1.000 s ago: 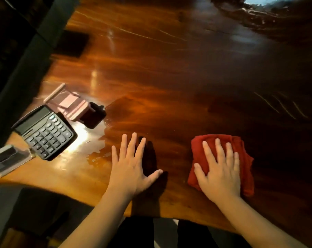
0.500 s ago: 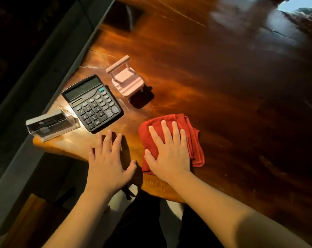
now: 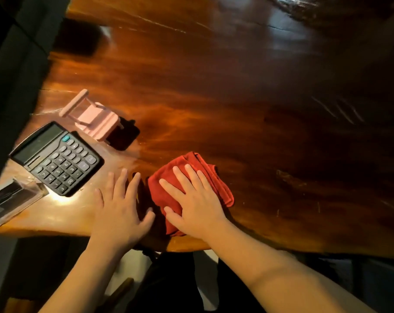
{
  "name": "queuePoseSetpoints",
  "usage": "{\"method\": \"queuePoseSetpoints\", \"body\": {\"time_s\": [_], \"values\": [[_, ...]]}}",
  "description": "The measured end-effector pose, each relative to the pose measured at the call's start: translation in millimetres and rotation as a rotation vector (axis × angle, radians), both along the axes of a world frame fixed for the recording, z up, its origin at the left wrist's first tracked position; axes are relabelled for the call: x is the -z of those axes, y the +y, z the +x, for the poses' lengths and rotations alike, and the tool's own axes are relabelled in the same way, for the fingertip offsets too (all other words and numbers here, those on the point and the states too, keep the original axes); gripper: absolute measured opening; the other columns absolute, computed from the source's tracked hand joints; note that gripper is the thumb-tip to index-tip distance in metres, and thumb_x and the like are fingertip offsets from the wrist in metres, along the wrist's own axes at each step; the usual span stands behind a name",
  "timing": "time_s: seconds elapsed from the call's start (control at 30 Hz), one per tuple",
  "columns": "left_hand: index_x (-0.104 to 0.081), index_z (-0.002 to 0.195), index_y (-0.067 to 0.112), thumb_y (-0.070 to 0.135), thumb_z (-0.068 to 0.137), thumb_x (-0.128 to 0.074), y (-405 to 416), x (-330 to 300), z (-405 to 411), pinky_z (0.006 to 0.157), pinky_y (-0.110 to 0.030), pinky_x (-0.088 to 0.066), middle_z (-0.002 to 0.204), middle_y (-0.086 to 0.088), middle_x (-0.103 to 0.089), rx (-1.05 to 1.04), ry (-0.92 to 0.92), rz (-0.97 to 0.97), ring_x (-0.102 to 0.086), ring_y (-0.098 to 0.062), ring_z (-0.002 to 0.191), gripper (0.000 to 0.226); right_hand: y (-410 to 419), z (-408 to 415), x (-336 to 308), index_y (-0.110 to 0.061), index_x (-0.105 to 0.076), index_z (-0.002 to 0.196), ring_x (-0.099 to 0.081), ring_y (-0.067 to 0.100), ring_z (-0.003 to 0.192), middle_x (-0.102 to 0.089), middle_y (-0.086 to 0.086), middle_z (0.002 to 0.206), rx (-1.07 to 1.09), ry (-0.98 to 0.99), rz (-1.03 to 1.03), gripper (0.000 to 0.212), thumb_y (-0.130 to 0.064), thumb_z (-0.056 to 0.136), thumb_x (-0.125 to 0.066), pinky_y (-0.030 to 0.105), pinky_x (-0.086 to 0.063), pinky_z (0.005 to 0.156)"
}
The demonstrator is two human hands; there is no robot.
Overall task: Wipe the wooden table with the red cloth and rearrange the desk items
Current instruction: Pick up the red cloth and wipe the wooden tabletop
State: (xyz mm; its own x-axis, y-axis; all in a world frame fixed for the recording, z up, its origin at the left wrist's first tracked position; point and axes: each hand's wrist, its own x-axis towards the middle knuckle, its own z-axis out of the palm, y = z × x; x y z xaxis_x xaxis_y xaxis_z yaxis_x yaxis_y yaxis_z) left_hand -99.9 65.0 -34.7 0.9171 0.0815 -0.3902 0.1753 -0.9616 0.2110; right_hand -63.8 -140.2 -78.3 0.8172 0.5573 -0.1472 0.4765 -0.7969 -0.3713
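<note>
The glossy, reddish-brown wooden table (image 3: 214, 98) fills most of the view; it shines near its left corner and turns very dark to the right, where some pale scratches show. Left of the table the room is dark, with a grey-green edge along it.

The folded red cloth (image 3: 209, 177) lies flat on the table near the front edge, a little crumpled at its far side. The right hand (image 3: 196, 206) presses on it with the palm down and the fingers spread (it does not grip the cloth, only lies on it). The left hand (image 3: 121, 211) rests flat and open on the bare wood just beside the cloth, its thumb near the cloth's edge.

At the left corner stand a black desk calculator with grey keys (image 3: 56, 159), a small pink chair-shaped stand (image 3: 94, 118) just behind it, and a clear plastic card holder (image 3: 11, 199) at the very edge.

Compared with half a second ago, cloth and both hands remain in almost the same place beside the calculator; one second ago the cloth was further right, well apart from the left hand.
</note>
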Motion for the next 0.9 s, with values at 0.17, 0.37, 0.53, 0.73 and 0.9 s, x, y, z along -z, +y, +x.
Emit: {"method": "queuePoseSetpoints", "body": {"time_s": [0.17, 0.37, 0.53, 0.73, 0.9], "values": [[-0.009, 0.159, 0.032, 0.072, 0.081, -0.051, -57, 2, 23, 0.121, -0.059, 0.0, 0.169, -0.004, 0.0, 0.093, 0.015, 0.015, 0.012, -0.028, 0.153, 0.097, -68, -2, 1, -0.043, -0.028, 0.157, -0.009, 0.032, 0.156, -0.022, 0.005, 0.169, 0.128, 0.016, -0.059, 0.069, -0.062, 0.093, -0.045, 0.049, -0.006, 0.126], [-0.001, 0.158, 0.035, 0.086, 0.076, -0.036, -139, 7, 43, 0.119, -0.06, 0.001, 0.169, -0.002, 0.004, 0.252, 0.015, 0.054, 0.018, -0.027, 0.152, 0.103, -168, -5, 3, -0.046, -0.017, 0.159, -0.005, 0.03, 0.157, -0.015, 0.003, 0.171, 0.338, 0.037, -0.132, 0.074, -0.07, 0.092, -0.039, 0.05, -0.005, 0.124], [0.002, 0.158, 0.035, 0.09, 0.072, -0.032, -201, 12, 55, 0.119, -0.06, 0.004, 0.169, -0.002, 0.007, 0.362, 0.019, 0.052, 0.021, -0.028, 0.151, 0.107, -256, -19, 7, -0.053, 0.002, 0.157, -0.001, 0.029, 0.157, -0.01, 0.0, 0.171, 0.545, 0.083, -0.196, 0.075, -0.078, 0.092, -0.025, 0.052, -0.007, 0.123], [0.009, 0.157, 0.036, 0.093, 0.071, -0.02, -254, 14, 61, 0.119, -0.061, 0.006, 0.168, -0.001, 0.014, 0.452, 0.027, 0.07, 0.026, -0.029, 0.149, 0.106, -355, -45, 6, -0.049, -0.001, 0.159, -0.005, 0.032, 0.157, -0.016, 0.005, 0.17, 0.722, 0.085, -0.285, 0.075, -0.08, 0.094, -0.021, 0.053, -0.009, 0.123], [0.008, 0.157, 0.036, 0.092, 0.072, -0.022, -280, 11, 62, 0.119, -0.061, 0.005, 0.168, -0.001, 0.012, 0.449, 0.038, 0.071, 0.024, -0.03, 0.15, 0.106, -384, -50, -1, -0.045, -0.005, 0.16, -0.005, 0.034, 0.157, -0.016, 0.008, 0.17, 0.792, 0.112, -0.303, 0.077, -0.08, 0.093, -0.02, 0.052, -0.005, 0.123]]}}
